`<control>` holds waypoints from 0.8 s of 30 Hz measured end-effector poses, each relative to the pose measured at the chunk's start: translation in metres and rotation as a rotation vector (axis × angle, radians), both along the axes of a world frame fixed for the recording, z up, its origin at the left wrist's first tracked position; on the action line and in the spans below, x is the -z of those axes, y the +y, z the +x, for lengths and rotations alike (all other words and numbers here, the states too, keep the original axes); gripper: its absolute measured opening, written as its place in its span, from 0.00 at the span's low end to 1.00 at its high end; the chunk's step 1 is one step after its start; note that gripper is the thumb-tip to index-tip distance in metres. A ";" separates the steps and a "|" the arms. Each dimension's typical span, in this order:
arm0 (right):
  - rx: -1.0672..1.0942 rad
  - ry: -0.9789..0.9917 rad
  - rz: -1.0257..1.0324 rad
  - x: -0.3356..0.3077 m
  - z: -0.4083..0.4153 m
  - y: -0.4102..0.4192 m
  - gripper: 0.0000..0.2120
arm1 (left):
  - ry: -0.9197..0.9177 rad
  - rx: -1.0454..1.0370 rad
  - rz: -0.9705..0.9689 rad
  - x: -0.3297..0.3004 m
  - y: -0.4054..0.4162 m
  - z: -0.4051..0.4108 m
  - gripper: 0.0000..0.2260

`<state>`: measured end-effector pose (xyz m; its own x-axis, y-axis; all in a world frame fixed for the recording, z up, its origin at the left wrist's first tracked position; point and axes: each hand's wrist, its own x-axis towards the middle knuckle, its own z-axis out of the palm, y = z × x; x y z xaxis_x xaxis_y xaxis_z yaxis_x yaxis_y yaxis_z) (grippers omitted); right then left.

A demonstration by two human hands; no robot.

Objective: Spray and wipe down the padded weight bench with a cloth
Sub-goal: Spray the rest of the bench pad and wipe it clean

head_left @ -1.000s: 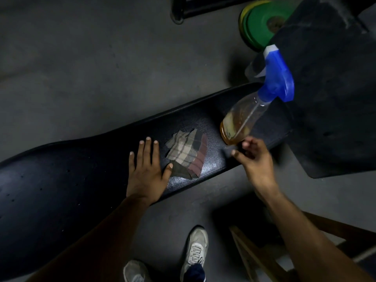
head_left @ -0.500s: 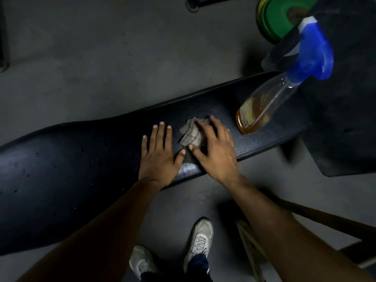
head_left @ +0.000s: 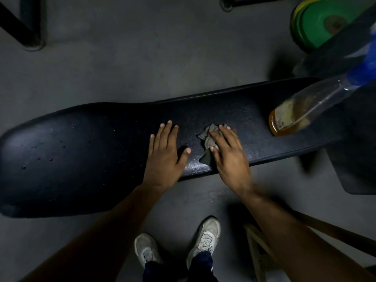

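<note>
Plaid cloth [head_left: 211, 137]: pressed flat under the right hand [head_left: 230, 157], fingers extended, mid-surface of the padded weight bench [head_left: 81, 151], whose droplet-marked long axis is judged unwiped leftward, past the flat, empty left hand [head_left: 163, 157].

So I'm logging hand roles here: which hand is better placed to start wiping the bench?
The right hand: it already lies on the cloth on the bench. The left hand rests flat on bare padding beside it, touching no cloth.
</note>
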<state>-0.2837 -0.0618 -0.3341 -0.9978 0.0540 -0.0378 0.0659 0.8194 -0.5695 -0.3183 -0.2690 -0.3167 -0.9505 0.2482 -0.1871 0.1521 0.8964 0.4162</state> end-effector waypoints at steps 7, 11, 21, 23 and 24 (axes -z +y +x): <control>-0.072 -0.040 0.230 -0.005 -0.012 -0.073 0.29 | 0.075 -0.137 -0.227 0.004 -0.098 -0.006 0.33; -0.310 0.019 0.264 -0.003 -0.003 -0.128 0.28 | 0.063 -0.166 -0.292 0.005 -0.140 -0.018 0.34; -0.045 -0.085 0.314 -0.002 0.026 -0.091 0.25 | 0.091 -0.144 -0.275 0.010 -0.162 -0.014 0.34; 0.096 -0.104 0.279 -0.004 0.005 -0.098 0.25 | 0.098 -0.133 -0.281 0.012 -0.162 -0.015 0.34; 0.144 -0.104 0.260 -0.005 -0.006 -0.109 0.25 | 0.096 -0.131 -0.282 0.013 -0.163 -0.015 0.34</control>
<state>-0.2896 -0.1705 -0.3288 -0.9707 0.2157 -0.1061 0.2389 0.9147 -0.3259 -0.3331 -0.4317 -0.3295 -0.9876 0.0740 -0.1385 0.0547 0.9889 0.1384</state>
